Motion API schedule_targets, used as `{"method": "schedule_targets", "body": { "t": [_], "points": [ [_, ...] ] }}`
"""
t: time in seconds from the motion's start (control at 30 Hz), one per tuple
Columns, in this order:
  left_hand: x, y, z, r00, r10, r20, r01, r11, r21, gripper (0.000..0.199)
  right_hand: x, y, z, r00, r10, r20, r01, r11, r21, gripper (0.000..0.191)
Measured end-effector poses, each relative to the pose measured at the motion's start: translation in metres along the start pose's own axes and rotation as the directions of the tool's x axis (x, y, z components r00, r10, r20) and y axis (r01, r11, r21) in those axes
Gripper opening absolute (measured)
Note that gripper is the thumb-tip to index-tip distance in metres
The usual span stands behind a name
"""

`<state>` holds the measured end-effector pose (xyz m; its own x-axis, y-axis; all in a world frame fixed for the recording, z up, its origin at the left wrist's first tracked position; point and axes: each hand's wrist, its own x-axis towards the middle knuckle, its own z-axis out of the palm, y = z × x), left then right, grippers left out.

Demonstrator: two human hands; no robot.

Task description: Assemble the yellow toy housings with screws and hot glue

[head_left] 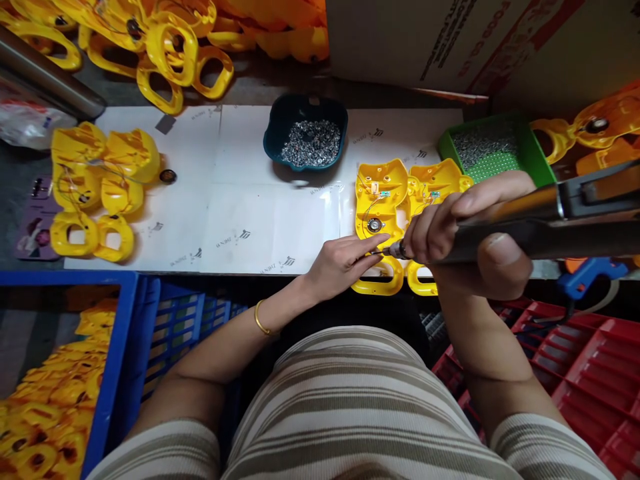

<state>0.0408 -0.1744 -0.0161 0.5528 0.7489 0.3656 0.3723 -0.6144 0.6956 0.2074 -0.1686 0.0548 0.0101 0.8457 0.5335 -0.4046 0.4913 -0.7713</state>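
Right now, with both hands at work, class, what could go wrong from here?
The power screwdriver could slip and jab the left hand, whose fingers sit beside its bit. Swinging the power screwdriver might catch the green basket, close beyond the right hand, and spill its small metal parts.

Left fingers [364,247] extend rightward while right fingers [434,230] curl tightly.

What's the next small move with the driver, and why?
I'd probably press the driver's bit gently down: the right hand grips the driver, and the fingers of the left hand sit beside the bit, over a yellow shell. Whether the tip touches anything is unclear.
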Motion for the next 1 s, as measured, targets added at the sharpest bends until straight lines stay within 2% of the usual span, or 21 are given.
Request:
{"method": "schedule_targets", "body": {
  "t": [0.13,0.27,0.4,0.53,0.6,0.67,0.73,1.0],
  "points": [
    [-0.001,-0.001,0.002,0.999,-0.037,0.015,0.037,0.999,0.003,0.036,-0.004,0.002,-0.001,0.998,0.038,0.047,-0.038,0.999,-0.018,0.019],
    [-0.003,-0.002,-0.003,0.993,-0.044,-0.109,0.05,0.998,0.048,0.049,-0.004,0.001,-0.005,0.997,0.056,0.051,-0.055,0.998,-0.022,0.024],
    [-0.005,-0.007,-0.005,0.951,-0.198,-0.239,0.246,0.95,0.193,0.06,0.005,0.008,-0.007,1.0,0.002,0.012,-0.001,0.998,-0.056,0.023],
    [-0.002,-0.01,0.004,0.912,-0.388,-0.132,0.41,0.861,0.299,0.088,0.014,0.027,-0.007,0.994,-0.107,-0.022,0.104,0.989,-0.108,0.018],
    [0.001,-0.009,0.008,0.898,-0.433,-0.082,0.435,0.84,0.324,0.091,0.015,0.036,-0.009,0.999,-0.051,-0.019,0.046,0.982,-0.184,0.025],
    [0.003,-0.007,0.01,0.891,-0.449,-0.066,0.443,0.83,0.34,0.089,0.014,0.043,-0.011,0.998,0.05,-0.032,-0.057,0.964,-0.258,0.034],
    [0.005,-0.006,0.01,0.89,-0.452,-0.056,0.441,0.825,0.352,0.085,0.012,0.047,-0.012,0.995,0.09,-0.031,-0.095,0.958,-0.27,0.033],
    [0.007,-0.002,0.007,0.882,-0.47,-0.019,0.439,0.808,0.393,0.08,0.013,0.055,-0.015,0.998,0.027,0.05,-0.018,0.987,-0.158,0.021]
  ]
}}
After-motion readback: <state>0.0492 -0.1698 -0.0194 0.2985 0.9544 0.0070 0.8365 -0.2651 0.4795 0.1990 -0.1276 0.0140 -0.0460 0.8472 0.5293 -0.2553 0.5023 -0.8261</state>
